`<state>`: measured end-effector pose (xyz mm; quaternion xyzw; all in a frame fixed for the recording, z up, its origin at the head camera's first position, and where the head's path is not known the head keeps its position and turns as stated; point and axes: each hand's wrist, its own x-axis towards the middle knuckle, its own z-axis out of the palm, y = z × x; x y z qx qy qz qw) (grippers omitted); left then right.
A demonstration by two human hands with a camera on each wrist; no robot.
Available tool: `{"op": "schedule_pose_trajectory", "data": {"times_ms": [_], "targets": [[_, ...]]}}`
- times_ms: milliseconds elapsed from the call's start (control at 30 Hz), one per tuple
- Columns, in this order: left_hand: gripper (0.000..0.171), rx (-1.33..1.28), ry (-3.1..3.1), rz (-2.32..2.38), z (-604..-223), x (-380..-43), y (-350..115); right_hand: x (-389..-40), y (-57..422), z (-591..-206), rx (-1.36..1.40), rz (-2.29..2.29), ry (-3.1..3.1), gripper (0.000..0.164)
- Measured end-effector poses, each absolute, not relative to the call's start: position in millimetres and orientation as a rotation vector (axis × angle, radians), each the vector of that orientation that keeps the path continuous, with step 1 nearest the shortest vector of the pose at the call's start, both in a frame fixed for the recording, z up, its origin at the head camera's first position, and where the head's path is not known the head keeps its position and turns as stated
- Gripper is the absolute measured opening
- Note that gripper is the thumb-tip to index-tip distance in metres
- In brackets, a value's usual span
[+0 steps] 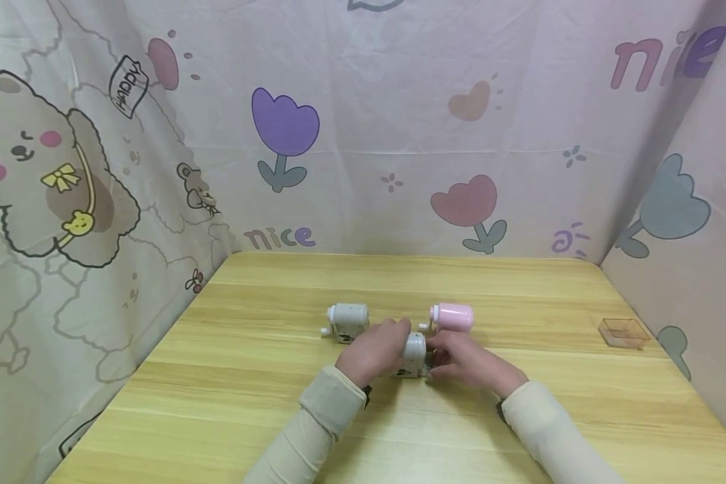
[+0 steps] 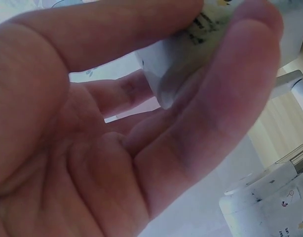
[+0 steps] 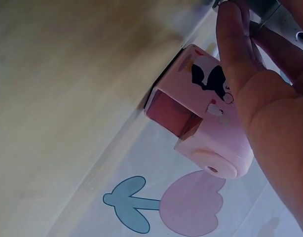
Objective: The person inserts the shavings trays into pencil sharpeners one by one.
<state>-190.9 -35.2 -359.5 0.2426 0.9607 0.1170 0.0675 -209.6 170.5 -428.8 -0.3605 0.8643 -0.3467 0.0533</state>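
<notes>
My left hand (image 1: 375,353) grips a white, printed hand-crank pencil sharpener (image 1: 413,353) from its left side, thumb and fingers round its body. At the sharpener's right end, my right hand (image 1: 468,359) has thumb and fingers bent around the dark see-through drawer (image 3: 264,9); the fingers partly hide it. Just behind the right hand stands a pink crank sharpener (image 3: 198,108) with a panda-like print and a reddish drawer opening. Behind the left hand is another whitish crank sharpener (image 1: 349,321), its crank pointing left.
A small clear, brownish box (image 1: 623,333) lies near the right edge of the wooden table (image 1: 248,403). Printed cloth (image 1: 369,134) hangs close behind the table and along both sides.
</notes>
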Motion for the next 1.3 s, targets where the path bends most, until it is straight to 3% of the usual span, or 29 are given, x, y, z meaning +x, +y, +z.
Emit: {"op": "schedule_pose_trajectory", "data": {"times_ms": [1300], "targets": [[0.031,0.748,2.911,0.322,-360.0,-190.0,-32.0,-213.2,166.2,-431.3,-1.065,-0.989,2.755,0.048]]}}
